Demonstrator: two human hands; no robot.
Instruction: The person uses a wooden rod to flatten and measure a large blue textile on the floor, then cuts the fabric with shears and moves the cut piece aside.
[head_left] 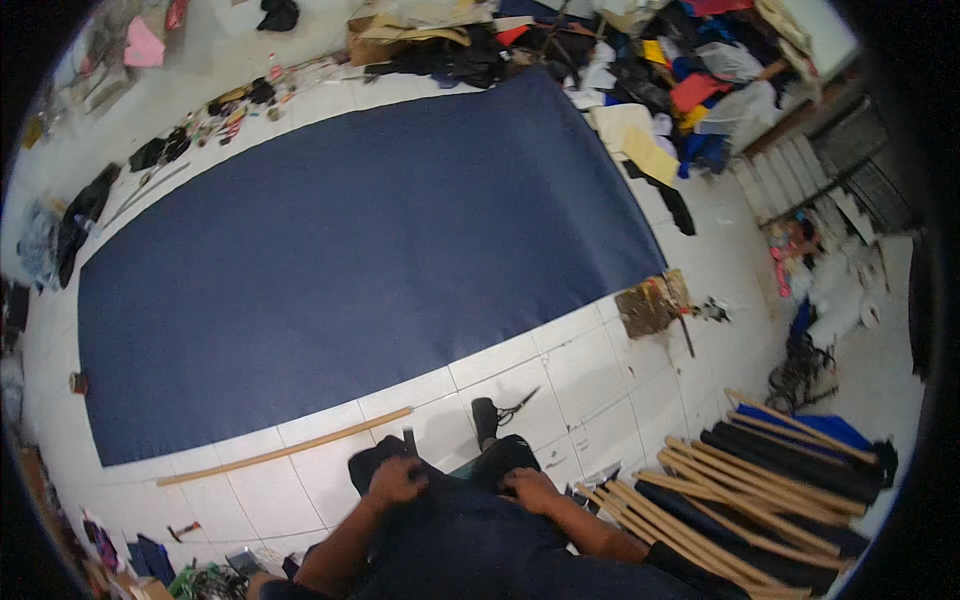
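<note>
My left hand (398, 481) is over my dark-clothed left thigh, its fingers blurred. A small dark upright object (408, 437) shows just beyond it; I cannot tell whether the hand touches it. My right hand (530, 491) lies against my right thigh, fingers curled at the dark cloth; anything inside them is hidden. In front of me a large dark blue sheet (360, 250) is spread flat over white floor tiles. Along its near edge lies a long wooden stick (285, 449). Black-handled scissors (518, 405) rest on the tiles beside my shoe (485, 418).
Several cardboard-coloured tubes and dark rolls (760, 480) lie at the lower right. A stained board (648, 308) sits by the sheet's right corner. Heaped fabric scraps (690, 70) fill the far right. A tape roll (78, 382) touches the left edge; a hammer (185, 530) lies lower left.
</note>
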